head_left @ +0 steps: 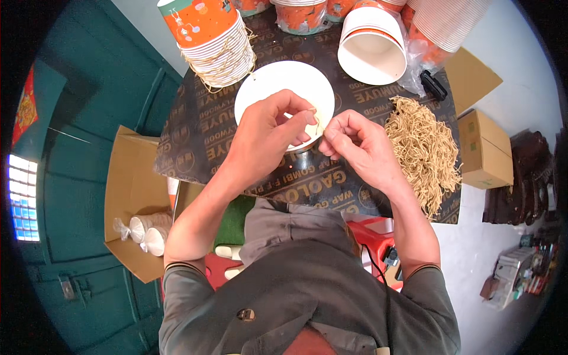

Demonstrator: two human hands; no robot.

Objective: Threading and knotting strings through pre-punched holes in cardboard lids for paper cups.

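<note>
A thin tan string (319,123) runs between my two hands over a round white paper bowl (286,76). My left hand (266,127) is closed, pinching one part of the string between thumb and forefinger. Just to its right, my right hand (358,142) pinches the string near the bowl's right rim. Fingers hide much of the strand, and I cannot tell whether it is knotted. A loose heap of similar tan strings (425,154) lies beside my right wrist. Beyond my left hand stands a tilted stack of orange and white paper bowls (213,47) with strings hanging around their rims.
White paper bowls (373,58) lie on their side at the back right, near a black object (433,86) and plastic-wrapped stacks. The dark printed board (201,133) forms the tabletop. An open carton (127,189) holds wrapped bowls at left; a closed carton (486,149) is at right.
</note>
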